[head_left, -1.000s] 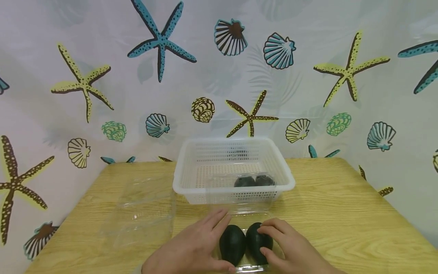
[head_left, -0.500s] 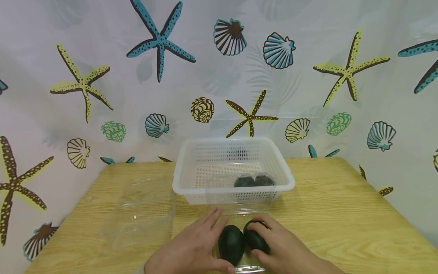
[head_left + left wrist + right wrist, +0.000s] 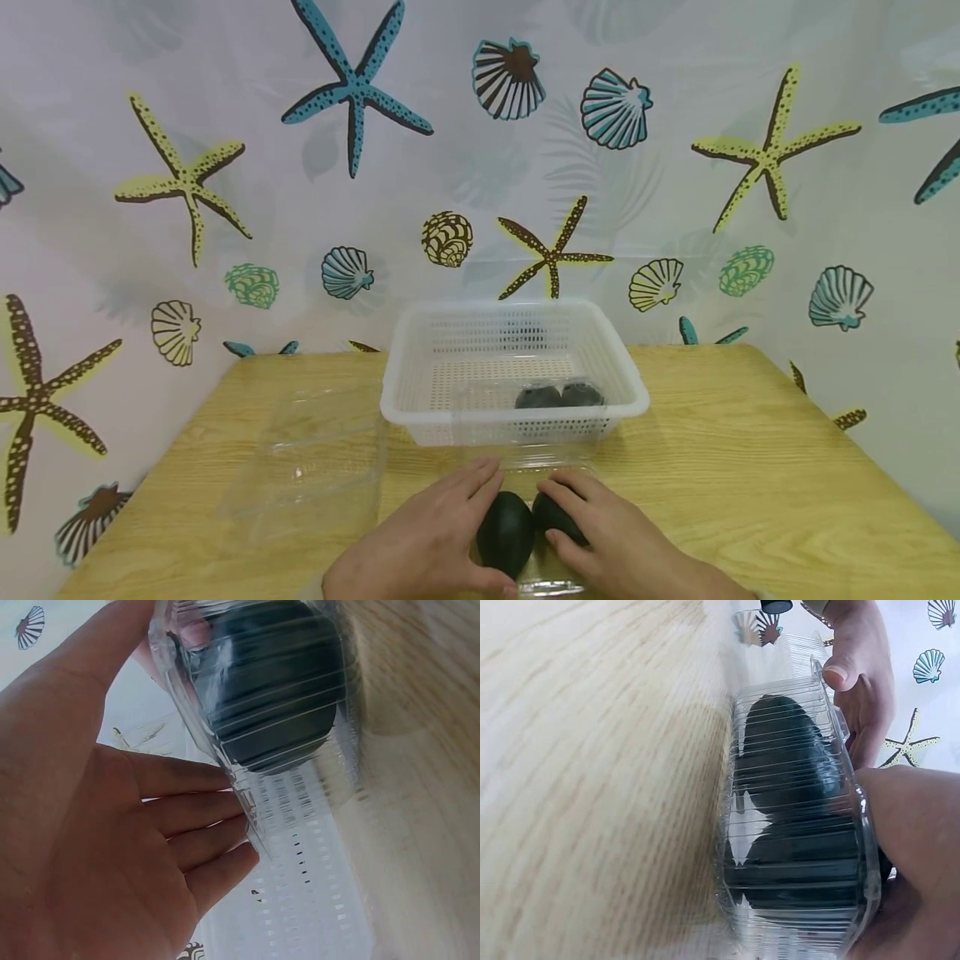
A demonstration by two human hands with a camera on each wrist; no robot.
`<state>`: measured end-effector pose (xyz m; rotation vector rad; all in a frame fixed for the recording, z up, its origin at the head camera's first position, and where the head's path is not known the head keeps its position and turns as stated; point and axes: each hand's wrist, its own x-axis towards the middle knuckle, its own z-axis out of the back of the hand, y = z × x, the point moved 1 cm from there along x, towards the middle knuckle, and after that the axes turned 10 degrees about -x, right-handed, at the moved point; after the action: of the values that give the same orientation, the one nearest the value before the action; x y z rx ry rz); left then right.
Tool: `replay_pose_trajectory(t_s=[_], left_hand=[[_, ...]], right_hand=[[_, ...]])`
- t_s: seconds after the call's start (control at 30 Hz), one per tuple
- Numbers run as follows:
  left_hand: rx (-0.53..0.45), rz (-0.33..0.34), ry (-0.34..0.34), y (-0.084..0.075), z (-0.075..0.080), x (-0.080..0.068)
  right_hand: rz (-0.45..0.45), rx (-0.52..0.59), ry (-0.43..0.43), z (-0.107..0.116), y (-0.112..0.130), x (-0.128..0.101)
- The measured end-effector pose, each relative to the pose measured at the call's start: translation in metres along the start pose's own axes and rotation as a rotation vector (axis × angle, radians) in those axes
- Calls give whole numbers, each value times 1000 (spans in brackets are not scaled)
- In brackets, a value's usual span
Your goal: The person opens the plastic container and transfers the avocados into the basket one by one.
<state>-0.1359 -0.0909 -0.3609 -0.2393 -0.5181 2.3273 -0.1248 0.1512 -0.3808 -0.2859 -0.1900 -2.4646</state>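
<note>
A clear plastic tray [image 3: 542, 587] at the table's front edge holds two dark green avocados side by side. My left hand [image 3: 438, 537] lies along the tray's left side next to the left avocado [image 3: 506, 533]. Its fingers [image 3: 191, 817] are straight against the tray's ribbed rim [image 3: 241, 796]. My right hand [image 3: 607, 537] curls its fingers and thumb round the right avocado [image 3: 557, 515], which lies tilted. Through the tray wall [image 3: 795, 919] the right wrist view shows both avocados [image 3: 789, 754], with my right hand [image 3: 915, 847] on top.
A white perforated basket [image 3: 420, 408] stands behind the tray and holds two more dark avocados [image 3: 558, 394] in a clear container. An empty clear plastic container [image 3: 307, 467] lies at the left on the wooden table [image 3: 750, 467]. A sea-patterned curtain closes the back and sides.
My right hand has slid over the right avocado and closed round it, and the avocado has tilted. My left hand has stayed beside the tray.
</note>
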Motion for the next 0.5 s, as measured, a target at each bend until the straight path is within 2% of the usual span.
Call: replay_pose_trajectory(t_s=[0.23, 0.5], left_hand=[[-27, 25, 3, -2, 5, -5], [-17, 51, 27, -6, 10, -7]], right_hand=[[-5, -4, -27, -5, 3, 0], [-21, 78, 5, -7, 10, 3]])
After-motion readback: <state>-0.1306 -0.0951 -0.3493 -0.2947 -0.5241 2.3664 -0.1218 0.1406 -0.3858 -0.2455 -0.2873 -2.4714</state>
